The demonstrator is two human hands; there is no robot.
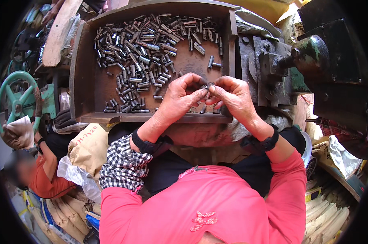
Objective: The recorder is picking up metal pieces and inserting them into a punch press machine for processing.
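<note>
Over the near right part of a shallow brown tray, my two hands meet fingertip to fingertip. My left hand and my right hand both pinch a small dark metal sleeve; the fingers cover most of it. Many short steel sleeves lie heaped across the left and far side of the tray. Two loose sleeves rest on the bare tray bottom just beyond my hands. A few more sleeves show below my fingers near the front wall.
A dark, greasy machine stands close at the tray's right side. At the left are a wooden board and a green handwheel. A person in an orange top sits at the lower left, beside paper sacks.
</note>
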